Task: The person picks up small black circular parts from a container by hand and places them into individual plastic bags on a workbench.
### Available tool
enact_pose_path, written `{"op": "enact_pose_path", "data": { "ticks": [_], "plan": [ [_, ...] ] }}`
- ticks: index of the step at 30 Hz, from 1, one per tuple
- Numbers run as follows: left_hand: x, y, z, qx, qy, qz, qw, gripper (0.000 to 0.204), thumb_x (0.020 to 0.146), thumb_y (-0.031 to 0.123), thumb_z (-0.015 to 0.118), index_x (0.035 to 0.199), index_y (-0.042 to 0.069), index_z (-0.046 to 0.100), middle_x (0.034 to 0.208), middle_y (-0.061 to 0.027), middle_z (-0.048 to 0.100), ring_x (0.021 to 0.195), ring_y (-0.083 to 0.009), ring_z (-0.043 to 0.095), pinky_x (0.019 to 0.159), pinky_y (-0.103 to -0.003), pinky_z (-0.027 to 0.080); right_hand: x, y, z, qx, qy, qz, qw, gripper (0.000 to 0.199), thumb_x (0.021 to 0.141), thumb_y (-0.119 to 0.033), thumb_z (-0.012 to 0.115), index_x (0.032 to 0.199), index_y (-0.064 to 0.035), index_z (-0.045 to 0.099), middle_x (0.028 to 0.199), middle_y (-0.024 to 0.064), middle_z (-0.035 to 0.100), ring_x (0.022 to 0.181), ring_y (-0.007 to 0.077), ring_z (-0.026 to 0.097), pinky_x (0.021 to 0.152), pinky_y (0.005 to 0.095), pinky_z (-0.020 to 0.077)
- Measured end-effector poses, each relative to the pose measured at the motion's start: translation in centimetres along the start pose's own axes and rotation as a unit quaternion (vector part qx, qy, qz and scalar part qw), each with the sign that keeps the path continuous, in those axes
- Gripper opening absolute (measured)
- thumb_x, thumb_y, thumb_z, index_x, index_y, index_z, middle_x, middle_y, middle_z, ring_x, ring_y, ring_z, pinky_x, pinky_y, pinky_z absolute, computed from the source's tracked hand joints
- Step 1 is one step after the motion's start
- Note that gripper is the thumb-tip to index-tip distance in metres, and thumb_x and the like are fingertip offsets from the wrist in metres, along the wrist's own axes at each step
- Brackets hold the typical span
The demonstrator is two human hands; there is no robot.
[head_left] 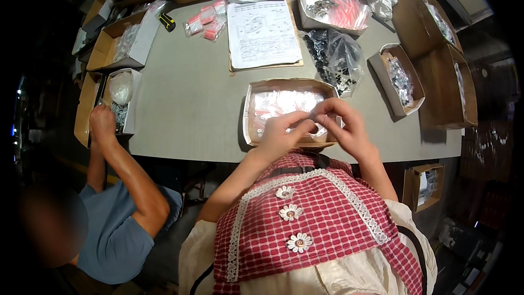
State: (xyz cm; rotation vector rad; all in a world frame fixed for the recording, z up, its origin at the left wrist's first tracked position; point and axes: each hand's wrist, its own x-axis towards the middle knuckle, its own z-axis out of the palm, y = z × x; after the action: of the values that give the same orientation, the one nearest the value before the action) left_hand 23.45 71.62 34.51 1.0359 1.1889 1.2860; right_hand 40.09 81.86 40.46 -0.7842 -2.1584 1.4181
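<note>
My left hand [285,135] and my right hand [343,125] meet over the near right part of an open white cardboard box [247,125]. Thumbs and forefingers are pinched together at one spot, on something too small or too hidden to name. Inside the box lie several small clear plastic bags [268,101] with pink-red edges. Just beyond my right hand is a large clear bag [345,57] with small black parts in and around it.
A clipboard with drawing sheets [265,35] lies ahead, red-edged bags [209,17] beside it. Parts boxes [401,79] stand right. At left, a co-worker in a blue shirt [117,240] reaches into a box of screws [121,114]. A yellow-black cutter [167,22] lies far left.
</note>
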Motion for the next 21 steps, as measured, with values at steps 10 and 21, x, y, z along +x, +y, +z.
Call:
{"op": "enact_pose_path", "data": {
  "ticks": [10,21],
  "plan": [
    [-0.9,1.9,-0.5,-0.174,0.012,-0.019,0.984,0.023,0.097,0.009,0.058,0.113,-0.006,0.062,0.097,-0.0150,0.071,0.088,-0.0185,0.070,0.082,-0.029,0.056,-0.5,0.4,0.4,0.209,0.063,0.076,0.973,0.009,0.093,-0.005,0.068,0.099,0.0009,0.064,0.088,0.0009,0.067,0.077,0.0065,0.062,0.070,0.0213,0.0506],
    [-1.0,2.5,-0.4,-0.198,0.062,-0.010,0.978,0.019,0.095,0.007,0.059,0.110,-0.003,0.061,0.098,-0.0131,0.068,0.083,-0.0173,0.070,0.076,-0.028,0.056,-0.9,0.7,1.0,0.140,0.071,-0.037,0.987,0.012,0.080,0.005,0.066,0.091,-0.0002,0.068,0.111,0.0093,0.063,0.105,0.0164,0.060,0.087,0.0295,0.0480]
  ]
}}
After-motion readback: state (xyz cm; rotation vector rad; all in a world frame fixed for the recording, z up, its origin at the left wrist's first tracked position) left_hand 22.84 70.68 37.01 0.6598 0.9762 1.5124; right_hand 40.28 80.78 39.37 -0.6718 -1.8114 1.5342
